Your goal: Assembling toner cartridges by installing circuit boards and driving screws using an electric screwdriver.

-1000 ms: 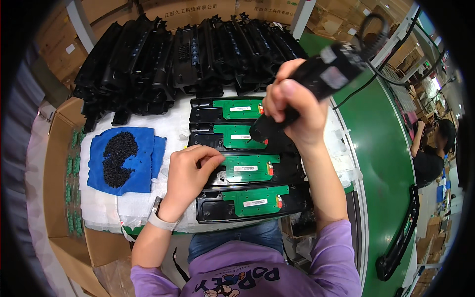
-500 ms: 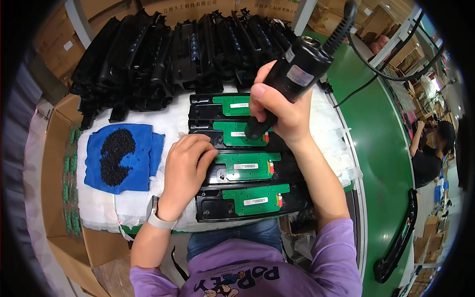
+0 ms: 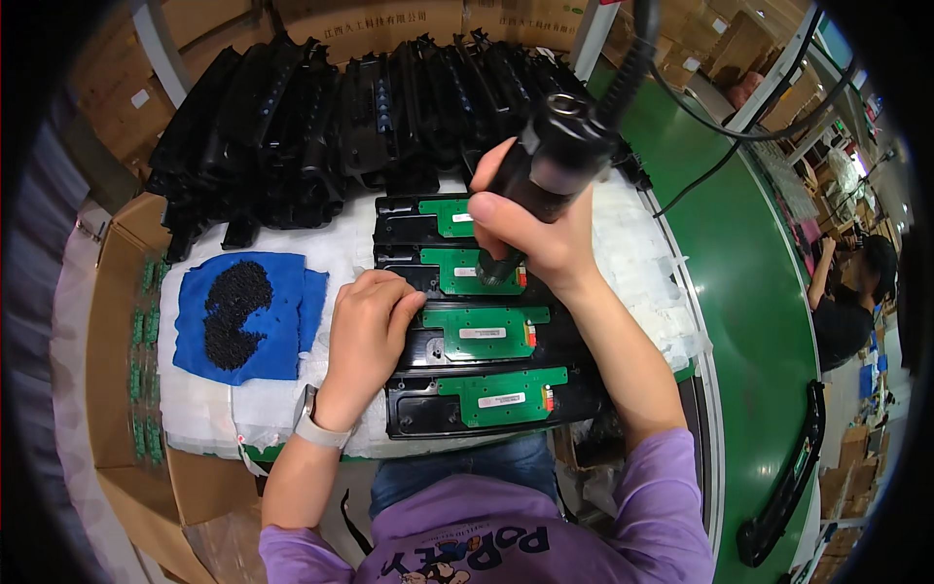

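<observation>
Several black plastic housings with green circuit boards [image 3: 484, 332] lie in a column on the white foam pad [image 3: 637, 253]. My right hand [image 3: 540, 229] grips a black electric screwdriver [image 3: 550, 170] held upright, its tip down on the second board [image 3: 477, 271]. My left hand [image 3: 368, 331] rests with curled fingers on the left end of the third housing, holding it down. The nearest housing [image 3: 486, 399] lies untouched by the pad's front edge.
A blue cloth [image 3: 282, 321] heaped with small black screws [image 3: 233, 311] lies left of my left hand. A pile of black housings [image 3: 321, 127] fills the back. Cardboard boxes [image 3: 107, 341] with green boards stand left. A green conveyor [image 3: 759, 321] runs right, another person [image 3: 856, 282] beyond it.
My right hand has swung the screwdriver from tilted to upright and lowered its tip onto the second board. My left hand has stayed on the third housing.
</observation>
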`<state>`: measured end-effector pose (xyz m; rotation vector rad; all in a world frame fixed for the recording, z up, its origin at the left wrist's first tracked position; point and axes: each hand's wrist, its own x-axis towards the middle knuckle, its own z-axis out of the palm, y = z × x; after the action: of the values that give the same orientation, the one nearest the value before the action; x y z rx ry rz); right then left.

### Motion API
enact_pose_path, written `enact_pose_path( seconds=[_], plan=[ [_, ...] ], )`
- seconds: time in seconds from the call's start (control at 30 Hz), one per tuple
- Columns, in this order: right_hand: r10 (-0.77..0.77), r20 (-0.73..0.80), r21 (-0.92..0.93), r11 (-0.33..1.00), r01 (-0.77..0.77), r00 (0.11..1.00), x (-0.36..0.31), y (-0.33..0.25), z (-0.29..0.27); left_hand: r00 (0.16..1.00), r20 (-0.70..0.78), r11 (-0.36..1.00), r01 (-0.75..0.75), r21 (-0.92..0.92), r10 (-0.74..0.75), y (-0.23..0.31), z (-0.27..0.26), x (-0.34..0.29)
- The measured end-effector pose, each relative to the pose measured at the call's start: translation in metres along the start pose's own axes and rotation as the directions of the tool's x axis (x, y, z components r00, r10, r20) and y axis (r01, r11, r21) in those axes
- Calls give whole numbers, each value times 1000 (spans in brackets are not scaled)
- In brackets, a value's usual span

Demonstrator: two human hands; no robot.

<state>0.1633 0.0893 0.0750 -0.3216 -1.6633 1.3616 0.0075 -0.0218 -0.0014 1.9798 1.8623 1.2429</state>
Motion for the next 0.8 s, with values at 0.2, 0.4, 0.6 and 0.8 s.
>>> enact_pose_path(
  seconds=[0.2,0.4,0.6,0.8],
  plan=[
    [-142,-74,577,801,159,987,-7,-8,-11,996,-38,970,-92,-225,86,8,3,4],
    [-167,-74,645,744,175,983,-11,-13,-10,999,21,895,-29,-445,42,8,1,3],
    [-179,-70,622,761,183,981,-13,-13,-10,998,40,867,56,-495,-42,9,3,2],
    [-67,-121,608,784,127,990,-13,-14,-2,997,54,860,69,-505,-49,7,2,1]
  ],
)
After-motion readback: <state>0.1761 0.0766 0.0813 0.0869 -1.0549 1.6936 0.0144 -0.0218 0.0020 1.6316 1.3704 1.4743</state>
